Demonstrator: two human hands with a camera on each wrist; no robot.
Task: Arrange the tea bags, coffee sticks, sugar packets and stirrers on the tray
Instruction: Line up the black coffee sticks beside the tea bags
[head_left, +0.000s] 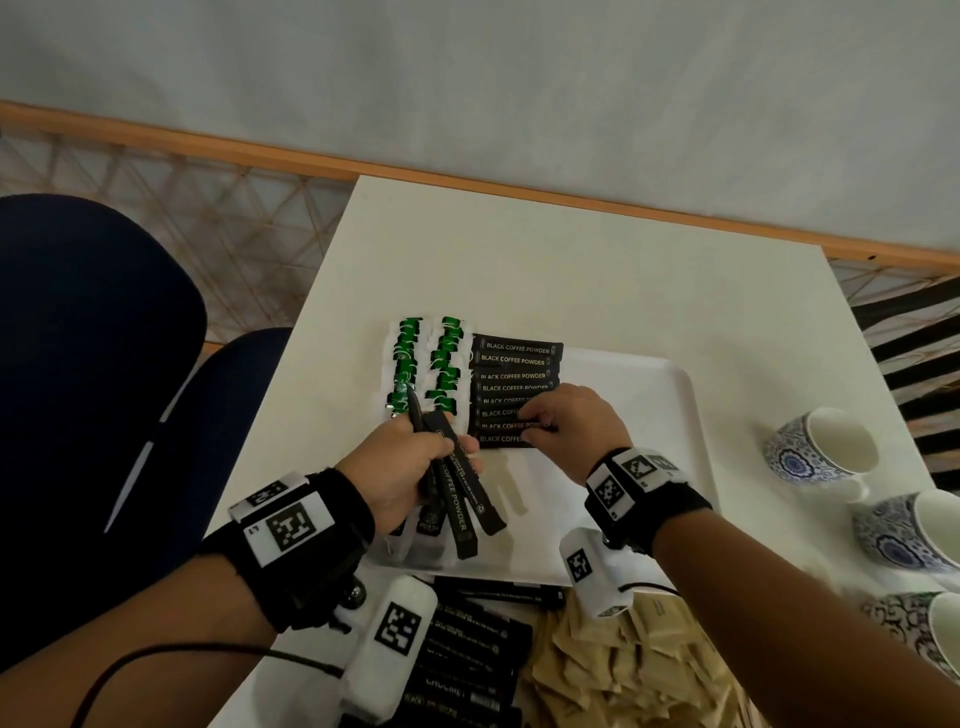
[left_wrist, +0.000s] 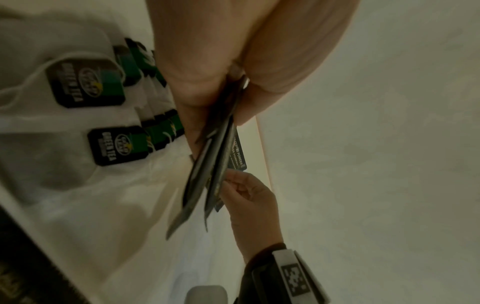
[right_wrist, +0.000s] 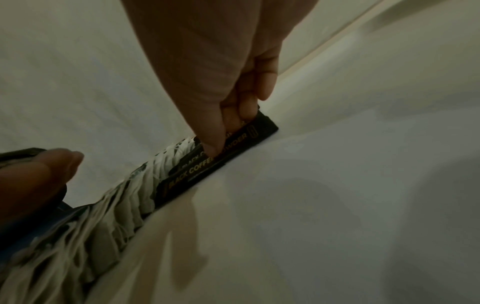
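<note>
Several spare coffee sticks (head_left: 460, 499), clamped in the left hand (head_left: 400, 462), lie crosswise beside the laid row (head_left: 514, 361) the right hand (head_left: 571, 426) pinches.

Both forearms reach forward over the counter's near edge, each wrist wrapped in a black strap (head_left: 332, 551). The left grip (head_left: 410, 467) curls round a bundle of coffee sticks (head_left: 460, 491), knuckles up. The right grip (head_left: 571, 428), palm down, pinches one flat-lying coffee stick (head_left: 500, 426) between thumb and bent fingertips (right_wrist: 246, 102).
</note>
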